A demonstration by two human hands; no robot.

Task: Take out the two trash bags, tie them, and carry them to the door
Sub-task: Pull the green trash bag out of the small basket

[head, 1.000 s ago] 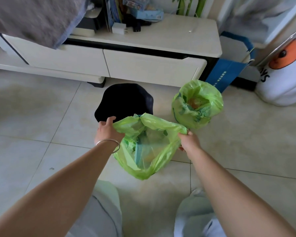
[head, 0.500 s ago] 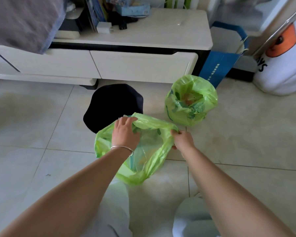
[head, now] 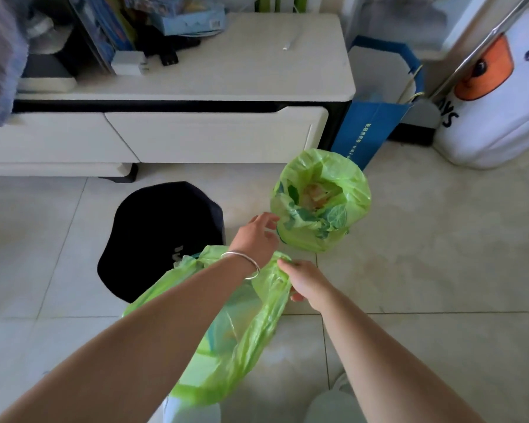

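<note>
A green trash bag (head: 245, 337) hangs low in front of me, lifted out of the black bin (head: 153, 236). My right hand (head: 307, 280) pinches the bag's right rim. My left hand (head: 255, 236), with a silver bangle at the wrist, reaches across above the bag with fingers spread, holding nothing, its fingertips near the second green bag (head: 321, 206). That second bag lines a small bin on the floor, open at the top, with leafy scraps inside.
A low white cabinet (head: 214, 135) with drawers runs along the back, cluttered on top. A blue paper bag (head: 370, 129) leans at its right end. A white container (head: 495, 117) with an orange mark stands far right. Pale tiled floor (head: 425, 270) surrounds the bins.
My left hand let go of the near bag's rim and moved right and forward toward the second bag. The near bag now hangs from my right hand alone.
</note>
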